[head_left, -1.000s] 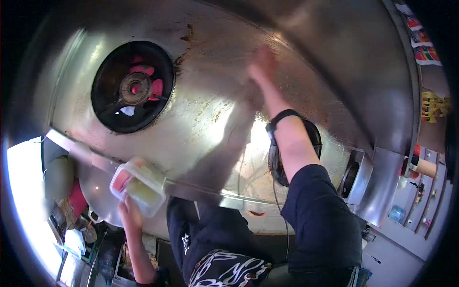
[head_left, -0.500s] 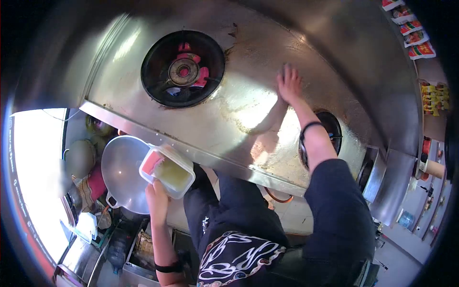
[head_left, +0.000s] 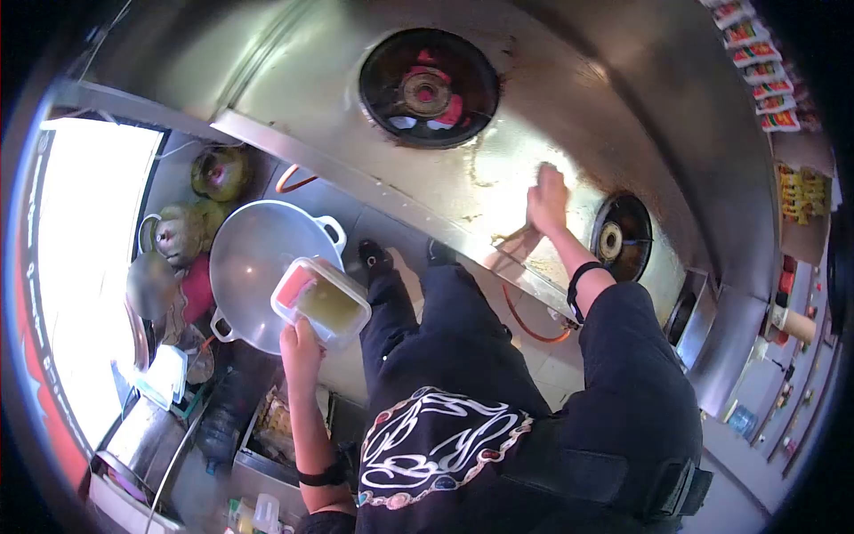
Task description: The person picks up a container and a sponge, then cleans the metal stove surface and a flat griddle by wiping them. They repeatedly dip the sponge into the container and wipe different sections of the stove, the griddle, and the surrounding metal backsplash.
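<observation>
My left hand (head_left: 302,349) is closed on the near edge of a clear plastic container (head_left: 334,307), which holds yellowish liquid and something pink at one side. The container hangs above the right rim of a large silver pot (head_left: 258,258). On the steel stove top (head_left: 427,182), my right hand (head_left: 546,203) is lowered close to the surface with its fingers bent together. What it holds, if anything, is too small to make out. A round burner (head_left: 623,238) lies just right of my right hand.
A larger burner well (head_left: 429,87) is sunk in the stove's far part. An orange hose (head_left: 534,331) curves below the front edge. Coconut-like round objects (head_left: 219,171) stand behind the pot. A person (head_left: 153,287) is at the left. Packets (head_left: 761,71) hang at upper right.
My right hand has moved nearer the stove's front edge, and its spread fingers have drawn together. The view has shifted, showing more floor. My left hand still holds the container.
</observation>
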### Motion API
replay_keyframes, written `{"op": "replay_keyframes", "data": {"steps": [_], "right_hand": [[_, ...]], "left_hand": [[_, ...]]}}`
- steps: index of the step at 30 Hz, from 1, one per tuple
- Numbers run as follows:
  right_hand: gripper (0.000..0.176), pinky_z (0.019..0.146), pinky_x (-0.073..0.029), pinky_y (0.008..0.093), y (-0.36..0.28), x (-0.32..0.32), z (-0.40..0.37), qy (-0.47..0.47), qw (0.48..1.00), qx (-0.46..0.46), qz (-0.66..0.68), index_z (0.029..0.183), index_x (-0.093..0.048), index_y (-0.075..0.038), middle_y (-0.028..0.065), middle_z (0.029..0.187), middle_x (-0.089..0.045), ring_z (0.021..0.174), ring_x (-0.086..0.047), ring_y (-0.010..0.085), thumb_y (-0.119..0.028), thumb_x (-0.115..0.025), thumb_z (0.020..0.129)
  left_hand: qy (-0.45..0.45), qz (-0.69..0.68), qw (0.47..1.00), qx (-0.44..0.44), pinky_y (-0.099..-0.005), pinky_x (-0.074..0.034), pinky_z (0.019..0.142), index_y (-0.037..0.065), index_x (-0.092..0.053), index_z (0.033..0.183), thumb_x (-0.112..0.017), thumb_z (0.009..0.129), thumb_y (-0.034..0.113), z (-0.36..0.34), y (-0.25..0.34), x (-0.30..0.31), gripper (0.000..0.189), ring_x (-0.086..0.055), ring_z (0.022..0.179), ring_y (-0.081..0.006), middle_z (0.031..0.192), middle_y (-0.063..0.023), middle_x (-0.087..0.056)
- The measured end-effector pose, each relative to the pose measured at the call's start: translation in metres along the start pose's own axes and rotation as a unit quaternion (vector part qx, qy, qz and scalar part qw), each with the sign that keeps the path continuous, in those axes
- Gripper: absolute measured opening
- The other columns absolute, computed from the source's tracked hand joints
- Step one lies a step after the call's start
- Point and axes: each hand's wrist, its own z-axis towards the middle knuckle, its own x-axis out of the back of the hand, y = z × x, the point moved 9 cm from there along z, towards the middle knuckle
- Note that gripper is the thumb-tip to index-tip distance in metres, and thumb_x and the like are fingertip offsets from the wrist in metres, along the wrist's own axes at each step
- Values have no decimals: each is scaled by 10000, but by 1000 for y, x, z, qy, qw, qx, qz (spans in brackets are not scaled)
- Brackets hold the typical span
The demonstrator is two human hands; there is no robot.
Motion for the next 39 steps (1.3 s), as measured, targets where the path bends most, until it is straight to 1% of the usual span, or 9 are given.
{"op": "replay_keyframes", "data": {"steps": [1, 4, 8, 16, 23, 31, 33, 36, 39], "right_hand": [[562, 1023, -318, 581, 11, 22, -10, 111, 980, -149, -66, 1346, -394, -28, 223, 1407, -352, 1279, -350, 444, -239, -562, 852], [565, 1001, -340, 566, -58, 5, -16, 29, 991, -126, -36, 1343, -392, -1, 225, 1399, -359, 1259, -370, 436, -214, -556, 846], [476, 1029, -313, 555, -268, -14, -30, -80, 956, 246, 137, 1321, -464, -75, 226, 1425, -341, 1284, -363, 421, -264, -559, 894], [538, 1098, -253, 550, -446, -42, 59, -32, 948, 275, 157, 1409, -415, -140, 162, 1490, -317, 1365, -291, 399, -421, -473, 954], [527, 1125, -267, 465, -273, 1, -5, -52, 942, 305, 131, 1396, -431, -139, 167, 1469, -345, 1345, -331, 379, -364, -521, 928], [476, 988, -410, 504, -23, 12, -39, 91, 933, -329, -115, 1315, -425, 0, 251, 1329, -424, 1222, -428, 429, -244, -490, 911], [589, 1062, -317, 548, -95, 12, -15, -121, 951, -226, 170, 1392, -335, 38, 320, 1415, -329, 1309, -336, 477, -304, -456, 928], [484, 1092, -287, 520, -218, 5, -31, -68, 963, 236, 114, 1371, -468, -125, 185, 1403, -436, 1333, -352, 400, -281, -515, 915], [403, 1019, -369, 504, -183, 13, 5, -42, 951, 261, 160, 1283, -538, -127, 176, 1310, -500, 1221, -454, 401, -228, -535, 893]], "left_hand": [[4, -25, 1000, 1, -308, -398, 412, -43, -579, 735, -383, 939, 214, -2, -9, 8, 383, -509, 429, -153, 544, -74, -544], [21, -24, 999, 26, -309, -387, 399, -27, -548, 697, -386, 940, 223, -7, -36, 31, 385, -505, 426, -153, 531, -77, -525], [42, -64, 995, 66, -295, -385, 394, -5, -530, 710, -389, 925, 224, -6, -75, 47, 345, -499, 435, -150, 555, -66, -511], [57, -73, 988, 121, -274, -374, 397, -2, -564, 806, -391, 916, 220, -3, -75, 62, 303, -486, 441, -135, 577, -35, -499], [27, -59, 996, 69, -302, -373, 420, -7, -564, 701, -392, 925, 226, 22, -50, 67, 365, -486, 437, -152, 545, -62, -517], [-22, -4, 998, 57, -300, -409, 407, -30, -583, 740, -389, 915, 251, 63, -32, 54, 384, -531, 452, -159, 560, -85, -562], [-25, 11, 998, 48, -303, -411, 405, -35, -583, 743, -391, 912, 250, 69, -16, 45, 382, -531, 446, -161, 557, -90, -562], [-30, 41, 998, 24, -291, -395, 386, -25, -567, 733, -395, 933, 266, 72, 11, 31, 392, -510, 422, -152, 544, -80, -538], [-45, 87, 995, -2, -309, -395, 373, -30, -544, 698, -391, 957, 282, 71, 42, 19, 433, -504, 408, -168, 526, -97, -509]]}}
